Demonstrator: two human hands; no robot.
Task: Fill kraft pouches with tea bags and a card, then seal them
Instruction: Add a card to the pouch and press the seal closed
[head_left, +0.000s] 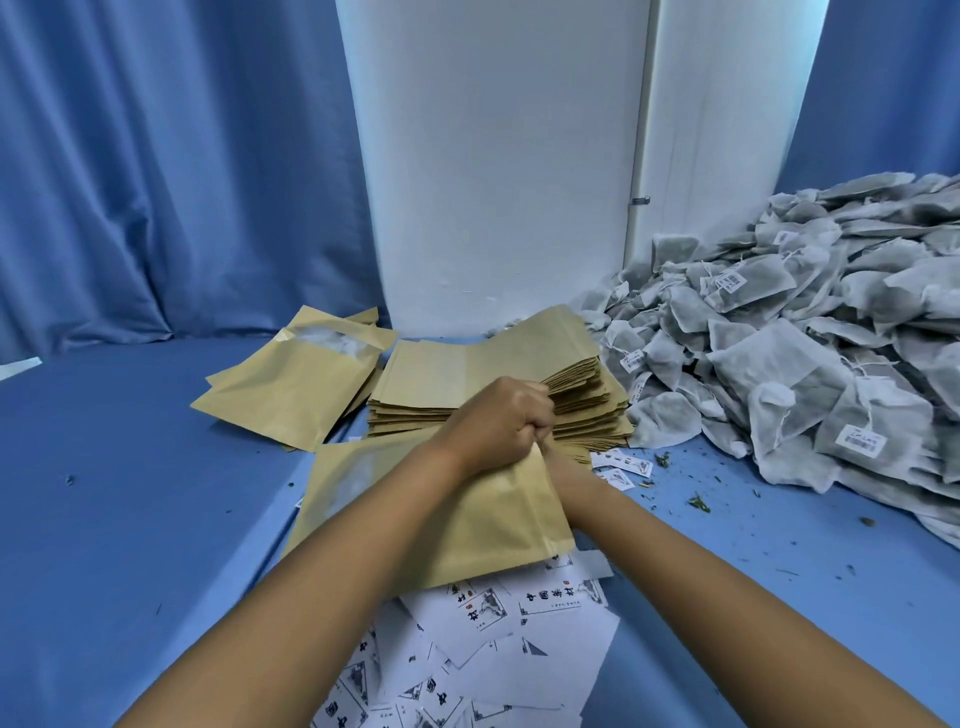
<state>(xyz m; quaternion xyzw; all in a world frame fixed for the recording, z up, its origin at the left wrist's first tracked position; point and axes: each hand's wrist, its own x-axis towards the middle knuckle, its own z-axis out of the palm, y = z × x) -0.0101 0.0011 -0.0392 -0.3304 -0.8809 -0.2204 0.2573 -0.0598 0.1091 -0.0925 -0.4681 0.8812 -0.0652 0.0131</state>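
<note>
Head view, left to right: filled pouches (291, 384) lie fanned at far left on the blue table (130, 493), which suggests several are done; just right of them a flat stack (493, 384) of empty ones waits, so much is left. At centre the left hand (501, 418) is curled tight, pinching the top right corner of a pouch (457, 519) that lies over loose cards (498, 639); the right hand is hidden behind that pouch, its fingers impossible to judge, probably sealing or opening the mouth. At far right sits a large heap of tea bags (810, 353), with tea crumbs near it.
</note>
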